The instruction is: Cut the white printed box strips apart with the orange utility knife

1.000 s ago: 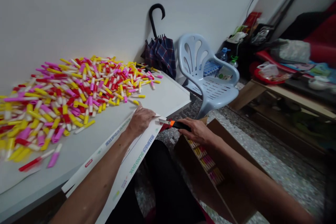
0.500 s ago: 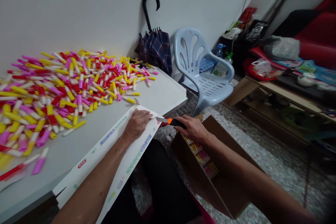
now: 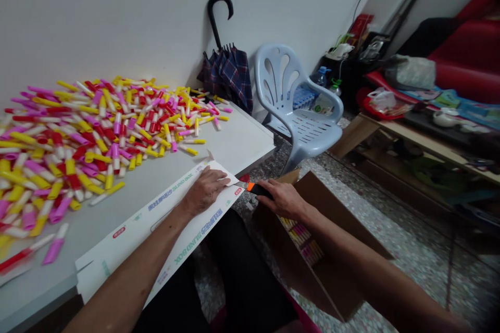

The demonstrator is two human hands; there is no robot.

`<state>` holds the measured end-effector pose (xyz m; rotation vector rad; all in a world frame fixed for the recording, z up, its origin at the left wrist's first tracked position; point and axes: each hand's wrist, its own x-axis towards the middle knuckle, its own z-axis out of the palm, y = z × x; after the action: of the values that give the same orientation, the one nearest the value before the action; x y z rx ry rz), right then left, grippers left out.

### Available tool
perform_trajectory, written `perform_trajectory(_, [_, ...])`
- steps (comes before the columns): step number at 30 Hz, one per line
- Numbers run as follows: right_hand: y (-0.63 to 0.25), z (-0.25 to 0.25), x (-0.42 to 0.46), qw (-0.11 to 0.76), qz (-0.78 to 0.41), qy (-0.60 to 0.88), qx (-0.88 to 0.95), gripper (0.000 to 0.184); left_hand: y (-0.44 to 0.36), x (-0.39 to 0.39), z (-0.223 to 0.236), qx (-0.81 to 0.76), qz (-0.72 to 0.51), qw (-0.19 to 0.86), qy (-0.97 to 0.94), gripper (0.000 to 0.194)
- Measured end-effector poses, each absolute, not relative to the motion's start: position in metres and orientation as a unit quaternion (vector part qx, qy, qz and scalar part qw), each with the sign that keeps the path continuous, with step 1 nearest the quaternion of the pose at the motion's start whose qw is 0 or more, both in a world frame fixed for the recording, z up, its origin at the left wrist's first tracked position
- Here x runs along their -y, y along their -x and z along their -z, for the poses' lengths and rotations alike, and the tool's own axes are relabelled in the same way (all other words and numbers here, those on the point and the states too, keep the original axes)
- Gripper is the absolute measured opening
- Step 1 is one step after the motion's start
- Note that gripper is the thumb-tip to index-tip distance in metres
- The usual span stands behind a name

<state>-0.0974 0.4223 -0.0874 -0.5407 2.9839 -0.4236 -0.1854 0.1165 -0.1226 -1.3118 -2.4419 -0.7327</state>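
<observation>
A long white printed cardboard sheet (image 3: 219, 213) lies slanted over the table's front edge, partly above my lap. My left hand (image 3: 207, 190) rests on its far end, palm down, fingers laid across the board and pressing it. A small flap lifts beside those fingers. In my right hand (image 3: 283, 197) is a utility knife (image 3: 258, 189) with a black and orange handle. Its blade points left and touches the corner of the sheet, partly out of sight there. Behind the sheet spreads a heap of red, yellow, pink and white plastic tubes (image 3: 113, 125).
Below my right forearm stands an open brown carton (image 3: 339, 239) holding rows of coloured tubes. A folded plaid umbrella (image 3: 230, 75) leans on the wall. Past the table (image 3: 242, 135) is a blue-grey plastic chair (image 3: 308, 125); a cluttered wooden bench (image 3: 359, 135) stands at right.
The knife's blade has gone from lying above the sheet's corner to partly hidden at its edge. My left hand stays on the sheet. The view has shifted slightly.
</observation>
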Motion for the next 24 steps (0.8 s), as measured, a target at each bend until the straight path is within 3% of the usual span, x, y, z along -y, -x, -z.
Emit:
perform_trajectory(4, [0.093,0.089,-0.414,0.051,0.136,0.173,-0.974,0.050,0.183,-0.116,0.118,0.845,0.234,0.104,0.470,0.030])
perform_trajectory(11, [0.111,0.083,-0.421,0.054,0.121,0.204,-0.970,0.051,0.159,-0.119,0.126,0.926,0.125,0.108,0.339,0.043])
perform_trajectory(20, [0.080,0.075,-0.404,0.082,0.119,0.180,-0.973,0.046,0.193,-0.088,0.108,0.848,0.133,0.011,0.513,0.045])
perform_trajectory(24, [0.079,0.082,-0.396,0.089,0.124,0.173,-0.973,0.047,0.192,-0.083,0.104,0.846,0.114,-0.014,0.521,0.062])
